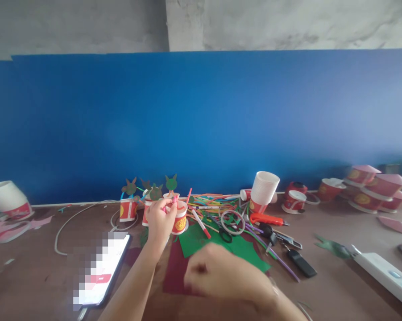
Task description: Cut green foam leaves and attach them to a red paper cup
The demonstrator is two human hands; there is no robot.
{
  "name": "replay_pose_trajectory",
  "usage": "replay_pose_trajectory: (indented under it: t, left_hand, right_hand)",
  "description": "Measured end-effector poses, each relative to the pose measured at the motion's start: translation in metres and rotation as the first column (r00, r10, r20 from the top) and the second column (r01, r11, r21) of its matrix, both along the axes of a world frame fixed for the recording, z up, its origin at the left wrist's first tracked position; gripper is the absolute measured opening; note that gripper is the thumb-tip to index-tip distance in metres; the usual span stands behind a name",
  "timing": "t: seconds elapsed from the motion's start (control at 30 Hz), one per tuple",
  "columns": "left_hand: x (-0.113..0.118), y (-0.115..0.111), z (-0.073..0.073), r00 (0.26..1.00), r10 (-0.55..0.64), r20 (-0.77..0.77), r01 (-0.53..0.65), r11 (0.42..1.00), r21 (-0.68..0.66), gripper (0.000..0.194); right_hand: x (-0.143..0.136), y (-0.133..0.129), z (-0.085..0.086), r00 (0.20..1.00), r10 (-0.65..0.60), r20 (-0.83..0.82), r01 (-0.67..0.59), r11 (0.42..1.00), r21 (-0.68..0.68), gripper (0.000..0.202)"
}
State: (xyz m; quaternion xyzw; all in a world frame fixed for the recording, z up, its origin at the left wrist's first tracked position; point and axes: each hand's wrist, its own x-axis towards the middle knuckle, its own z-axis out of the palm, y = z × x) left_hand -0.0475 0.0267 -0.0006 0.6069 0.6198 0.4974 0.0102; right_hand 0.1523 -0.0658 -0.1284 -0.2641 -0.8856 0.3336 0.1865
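Note:
My left hand (pixel 161 223) is closed, its thumb and fingertips pinching a small pink piece (pixel 175 199) whose kind I cannot make out. Just behind and right of those fingers stands a red-and-white paper cup (pixel 180 221). Blurred by motion, my right hand (pixel 219 269) is curled over the green paper (pixel 201 240) and the dark red paper (pixel 174 274); whatever its fingers may hold is hidden. Other paper cups with animal-head cutouts on straws, among them a cup (pixel 127 210) and a green cat-like head (pixel 171 183), stand behind my left hand.
A lit phone (pixel 103 272) lies at left with a cable. Behind the papers are colourful sticks (pixel 214 203), scissors (pixel 225 235), a tape roll (pixel 233 222), a marker (pixel 201 224), stacked cups (pixel 264 191), an orange cutter (pixel 267 219) and keys (pixel 301 262). A white power strip (pixel 384 272) lies right.

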Motion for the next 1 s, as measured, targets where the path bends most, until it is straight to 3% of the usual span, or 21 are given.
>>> replay_pose_trajectory:
  t: [0.07,0.1,0.13,0.17,0.2,0.27,0.47,0.6,0.73,0.87,0.93,1.0]
  left_hand:
    - [-0.001,-0.001,0.003,1.0,0.006,-0.017,-0.006,1.0,-0.005,0.018]
    - [-0.001,-0.002,0.004,1.0,0.009,-0.022,-0.009,1.0,-0.001,0.018]
    - [-0.001,-0.002,0.004,1.0,0.009,-0.024,-0.009,1.0,0.002,0.018]
    - [-0.001,-0.002,0.004,1.0,0.007,-0.022,-0.007,1.0,0.006,0.018]
    - [-0.001,-0.001,0.004,1.0,0.0,-0.016,0.0,1.0,0.005,0.018]
    - [-0.002,0.0,0.003,1.0,-0.023,0.005,0.023,1.0,-0.001,0.018]
    - [-0.003,0.004,0.001,0.992,-0.099,0.076,0.102,0.994,-0.044,0.015]
    - [-0.002,0.003,0.001,0.977,-0.147,0.156,0.16,0.984,-0.074,0.015]
    - [0.002,0.004,-0.003,0.93,-0.172,0.326,0.237,0.957,-0.17,0.014]
    - [0.013,0.004,-0.01,0.751,-0.283,0.596,0.474,0.86,-0.189,0.015]
    - [0.021,0.001,-0.014,0.66,-0.301,0.688,0.569,0.798,-0.197,0.019]
    - [0.029,-0.003,-0.016,0.62,-0.288,0.73,0.615,0.756,-0.225,0.022]
  right_hand:
    - [-0.014,0.055,0.036,0.953,-0.288,0.097,0.283,0.957,0.058,0.025]
    - [-0.022,0.074,0.05,0.924,-0.366,0.111,0.358,0.93,0.086,0.029]
    - [-0.029,0.086,0.061,0.868,-0.478,0.134,0.463,0.877,0.127,0.03]
    - [-0.036,0.091,0.069,0.753,-0.623,0.211,0.591,0.782,0.198,0.029]
    - [-0.041,0.093,0.074,0.682,-0.678,0.275,0.629,0.735,0.254,0.033]
    - [-0.048,0.088,0.078,0.621,-0.714,0.324,0.643,0.7,0.312,0.036]
    - [-0.052,0.087,0.071,0.601,-0.738,0.307,0.685,0.673,0.279,0.036]
    - [-0.048,0.096,0.072,0.673,-0.702,0.233,0.693,0.708,0.136,0.028]
    - [-0.025,0.096,0.1,0.779,-0.597,0.192,0.599,0.799,0.054,0.016]
    - [0.004,0.081,0.143,0.947,-0.31,0.088,0.316,0.946,-0.074,0.011]
    - [0.009,0.074,0.158,0.962,-0.271,-0.008,0.266,0.95,-0.163,0.017]
    - [0.007,0.071,0.163,0.917,-0.385,-0.105,0.357,0.908,-0.218,0.025]
